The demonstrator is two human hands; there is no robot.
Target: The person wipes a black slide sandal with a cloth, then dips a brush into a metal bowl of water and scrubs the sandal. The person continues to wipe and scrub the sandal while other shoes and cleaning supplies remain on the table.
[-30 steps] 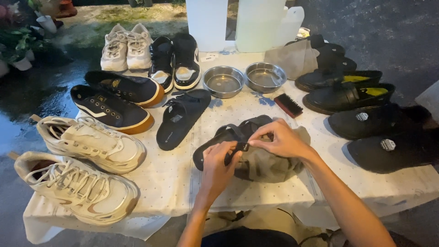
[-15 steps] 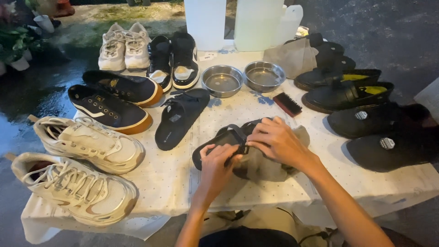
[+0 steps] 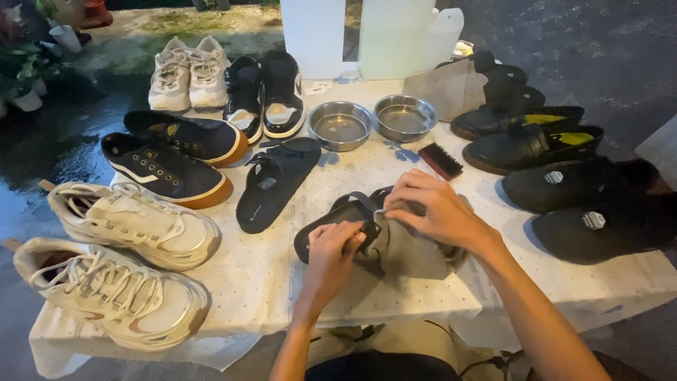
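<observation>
A black strapped sandal [image 3: 337, 220] lies on the white cloth-covered table [image 3: 268, 275] in front of me, partly wrapped by a grey-brown rag [image 3: 412, 250]. My left hand [image 3: 331, 257] grips the sandal's side strap near its buckle. My right hand [image 3: 430, 209] presses the rag onto the sandal's far half, fingers bent over the cloth. The sandal's heel end is hidden under the rag and my right hand.
A matching black sandal [image 3: 275, 182] lies to the left. Two steel bowls [image 3: 341, 125] and a black brush [image 3: 440, 161] sit behind. Cream sneakers [image 3: 134, 222], dark sneakers [image 3: 166, 169] fill the left; black shoes [image 3: 557, 183] the right. White containers [image 3: 395, 35] stand at back.
My right hand has drawn the rag further over the sandal, covering more of it. My left hand shifted slightly on the strap.
</observation>
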